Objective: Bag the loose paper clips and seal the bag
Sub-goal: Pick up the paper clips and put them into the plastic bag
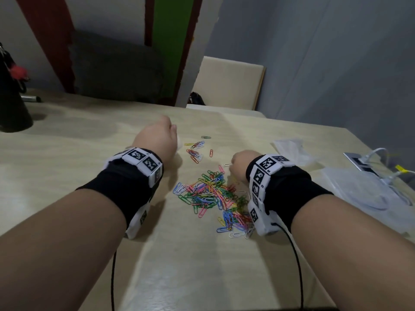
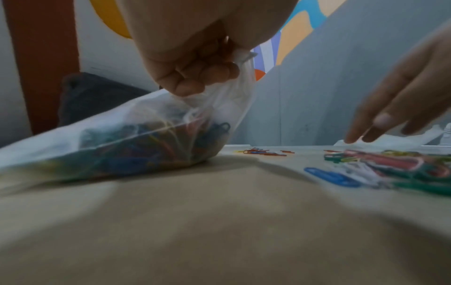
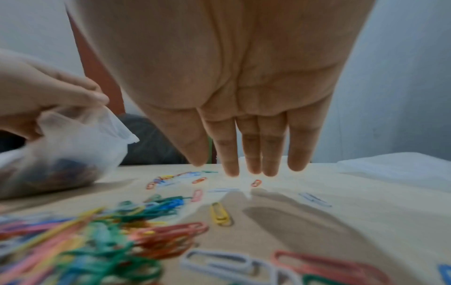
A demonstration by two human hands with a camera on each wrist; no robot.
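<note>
A big pile of coloured paper clips [image 1: 211, 194] lies mid-table; it shows blurred in the wrist views [image 2: 390, 165] [image 3: 97, 241]. A smaller cluster [image 1: 195, 149] lies farther back. My left hand [image 1: 157, 135] [image 2: 195, 73] grips the bunched neck of a clear plastic bag [image 2: 122, 138] [image 3: 68, 154]. The bag has several clips inside and rests on the table; the head view hides most of it behind the hand. My right hand [image 1: 238, 164] [image 3: 249, 162] hovers over the far edge of the pile, its fingers straight, pointing down, holding nothing.
The beige table [image 1: 67, 153] carries spare clear bags [image 1: 359, 191] and a white cable at a socket [image 1: 368, 162] on the right. A black container [image 1: 11, 104] stands far left. A pale board [image 1: 229, 84] leans on the wall behind.
</note>
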